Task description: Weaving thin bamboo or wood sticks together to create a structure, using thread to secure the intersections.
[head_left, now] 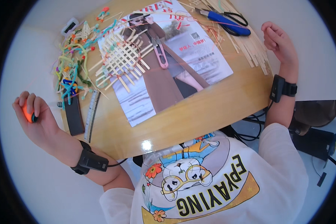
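Observation:
Out past the table's left edge, my left hand is closed around a small orange spool with a dark end. My right hand is raised beyond the table's right edge with its fingers curled in; whatever they may hold is too small to see. Between the hands, a woven lattice of pale bamboo strips lies on a magazine, with reddish thread around its edge. Fine reddish thread also runs across the magazine toward the right. Pink thread snips rest beside the lattice.
Colourful pipe-cleaner and bead pieces crowd the table's left side. Below them lie a dark flat bar and a ruler. Blue-handled pliers, black-handled scissors and loose bamboo strips lie at the far right.

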